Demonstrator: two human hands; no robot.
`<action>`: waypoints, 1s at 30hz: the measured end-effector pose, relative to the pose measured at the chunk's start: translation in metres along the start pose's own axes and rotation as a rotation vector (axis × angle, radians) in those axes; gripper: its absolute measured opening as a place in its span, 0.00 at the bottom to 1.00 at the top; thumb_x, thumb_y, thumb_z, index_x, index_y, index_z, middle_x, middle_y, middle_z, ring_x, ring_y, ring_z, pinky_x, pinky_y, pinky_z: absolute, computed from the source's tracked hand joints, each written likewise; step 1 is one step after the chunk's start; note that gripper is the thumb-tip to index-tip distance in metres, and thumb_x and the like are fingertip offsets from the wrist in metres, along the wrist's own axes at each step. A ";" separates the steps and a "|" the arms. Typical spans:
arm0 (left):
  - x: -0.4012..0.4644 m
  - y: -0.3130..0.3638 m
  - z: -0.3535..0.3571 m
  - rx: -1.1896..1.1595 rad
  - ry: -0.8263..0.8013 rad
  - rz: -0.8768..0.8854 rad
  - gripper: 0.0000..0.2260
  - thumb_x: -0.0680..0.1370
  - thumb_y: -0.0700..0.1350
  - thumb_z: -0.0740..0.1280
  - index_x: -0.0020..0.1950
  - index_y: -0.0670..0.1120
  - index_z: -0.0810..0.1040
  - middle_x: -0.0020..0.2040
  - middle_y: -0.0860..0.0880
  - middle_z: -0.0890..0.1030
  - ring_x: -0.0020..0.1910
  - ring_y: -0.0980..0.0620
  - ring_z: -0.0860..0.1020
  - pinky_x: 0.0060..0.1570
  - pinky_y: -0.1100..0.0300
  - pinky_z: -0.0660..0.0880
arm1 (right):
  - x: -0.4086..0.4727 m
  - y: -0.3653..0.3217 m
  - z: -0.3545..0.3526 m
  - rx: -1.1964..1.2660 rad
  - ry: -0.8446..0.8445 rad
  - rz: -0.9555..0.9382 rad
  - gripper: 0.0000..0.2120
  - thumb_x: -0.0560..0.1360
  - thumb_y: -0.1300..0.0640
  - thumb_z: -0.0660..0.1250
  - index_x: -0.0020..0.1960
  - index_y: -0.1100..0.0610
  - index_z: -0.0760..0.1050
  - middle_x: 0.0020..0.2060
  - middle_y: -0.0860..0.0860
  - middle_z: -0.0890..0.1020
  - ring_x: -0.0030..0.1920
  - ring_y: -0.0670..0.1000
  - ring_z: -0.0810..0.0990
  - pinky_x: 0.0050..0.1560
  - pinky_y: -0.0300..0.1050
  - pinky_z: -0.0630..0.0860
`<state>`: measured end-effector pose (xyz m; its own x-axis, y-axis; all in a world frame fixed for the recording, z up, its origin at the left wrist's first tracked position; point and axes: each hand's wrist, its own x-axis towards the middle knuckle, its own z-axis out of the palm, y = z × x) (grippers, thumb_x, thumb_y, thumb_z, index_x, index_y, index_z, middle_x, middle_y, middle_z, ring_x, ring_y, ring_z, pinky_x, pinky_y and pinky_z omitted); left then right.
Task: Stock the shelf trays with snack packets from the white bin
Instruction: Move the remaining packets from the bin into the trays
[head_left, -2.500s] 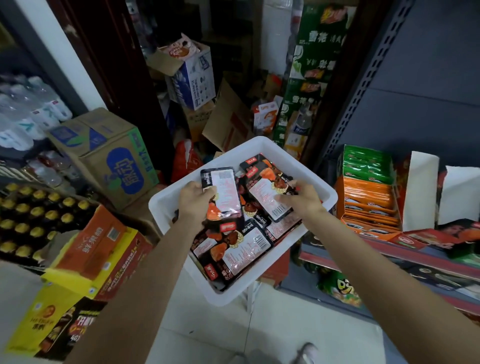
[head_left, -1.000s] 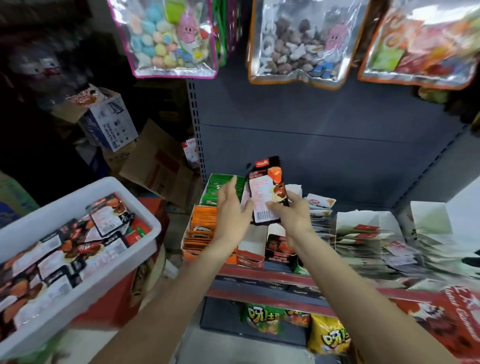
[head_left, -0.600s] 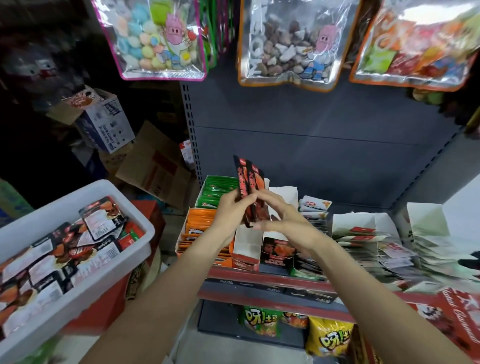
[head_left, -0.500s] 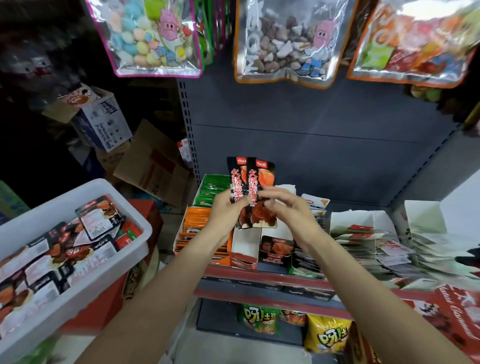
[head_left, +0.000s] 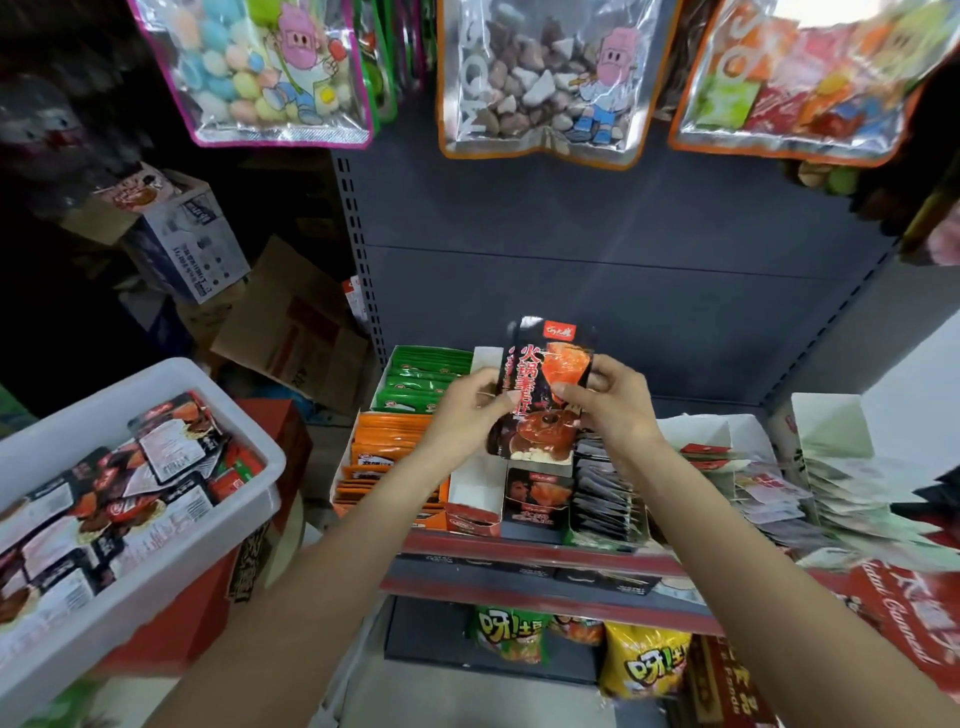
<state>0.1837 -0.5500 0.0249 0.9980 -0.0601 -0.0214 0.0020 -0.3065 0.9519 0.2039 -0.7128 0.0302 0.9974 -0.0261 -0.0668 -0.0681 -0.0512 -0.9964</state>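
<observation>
White bin (head_left: 249, 512) at near left, holding loose black-and-red snack packets (head_left: 130, 499). Further in, left hand (head_left: 462, 415) and right hand (head_left: 613, 405) hold one black-and-red packet (head_left: 540, 395) upright, printed face toward the camera, above the shelf trays (head_left: 475, 512). Left-hand fingers curl round its left edge; right-hand fingers (head_left: 571, 402) pinch its right edge. Beside it, trays of orange packets (head_left: 387, 452) and green packets (head_left: 421, 382). Beyond, clear candy bags (head_left: 540, 78) hang against the grey back panel (head_left: 597, 249).
</observation>
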 end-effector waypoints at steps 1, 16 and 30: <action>0.003 -0.002 0.000 0.084 0.035 0.037 0.06 0.78 0.40 0.66 0.53 0.42 0.78 0.48 0.49 0.80 0.46 0.55 0.77 0.45 0.64 0.73 | 0.000 0.000 -0.004 -0.053 0.007 -0.026 0.10 0.70 0.67 0.72 0.48 0.57 0.77 0.43 0.53 0.84 0.43 0.51 0.83 0.48 0.49 0.80; 0.014 -0.032 0.020 0.403 0.007 0.129 0.05 0.75 0.40 0.70 0.48 0.38 0.79 0.45 0.45 0.82 0.42 0.54 0.77 0.39 0.71 0.68 | -0.003 0.024 -0.025 -0.678 -0.128 -0.188 0.10 0.71 0.62 0.72 0.52 0.61 0.78 0.43 0.51 0.80 0.44 0.47 0.76 0.36 0.25 0.68; 0.006 -0.043 0.017 0.512 -0.079 0.096 0.02 0.76 0.40 0.68 0.48 0.42 0.78 0.41 0.47 0.79 0.41 0.52 0.77 0.44 0.62 0.72 | 0.000 0.035 -0.024 -0.938 -0.327 -0.262 0.05 0.76 0.63 0.66 0.49 0.61 0.80 0.45 0.56 0.83 0.46 0.55 0.80 0.47 0.44 0.72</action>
<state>0.1884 -0.5530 -0.0214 0.9842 -0.1763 0.0164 -0.1403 -0.7200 0.6796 0.2010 -0.7388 -0.0035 0.9312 0.3646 -0.0040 0.3027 -0.7791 -0.5490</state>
